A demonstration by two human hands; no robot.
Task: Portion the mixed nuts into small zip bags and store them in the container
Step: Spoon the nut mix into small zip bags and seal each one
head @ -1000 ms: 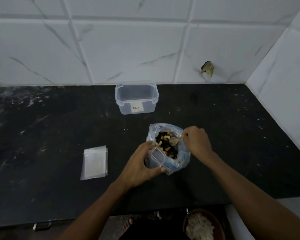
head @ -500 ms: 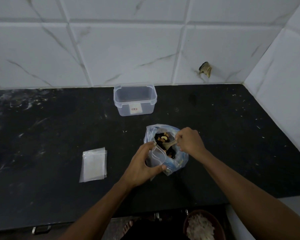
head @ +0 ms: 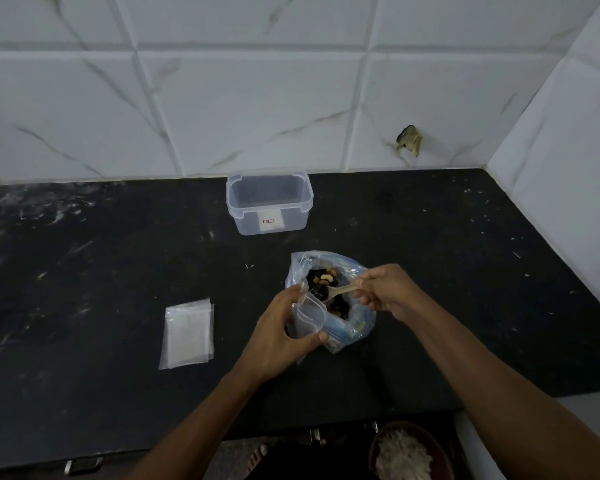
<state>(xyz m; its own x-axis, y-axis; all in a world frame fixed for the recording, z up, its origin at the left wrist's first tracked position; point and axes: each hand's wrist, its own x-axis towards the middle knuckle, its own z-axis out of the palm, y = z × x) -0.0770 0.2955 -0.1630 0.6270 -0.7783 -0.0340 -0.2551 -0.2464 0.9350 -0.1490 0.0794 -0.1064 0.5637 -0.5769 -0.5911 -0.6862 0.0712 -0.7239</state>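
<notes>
A large clear plastic bag of mixed nuts stands open on the black counter. My left hand grips a small clear zip bag held open against the big bag's near left side. My right hand pinches the handle of a small wooden spoon whose bowl dips into the nuts just above the small bag's mouth. A clear plastic container without a lid stands empty at the back, near the wall. A stack of flat small zip bags lies to the left.
White marble-look tiles form the back wall and the right wall, meeting at the counter's far right corner. The counter's front edge runs below my forearms. A brown bowl of white food sits below the counter at bottom right.
My right hand has shifted the spoon left and down, from the middle of the nuts toward the small bag's mouth. My left hand keeps holding the small bag in the same spot.
</notes>
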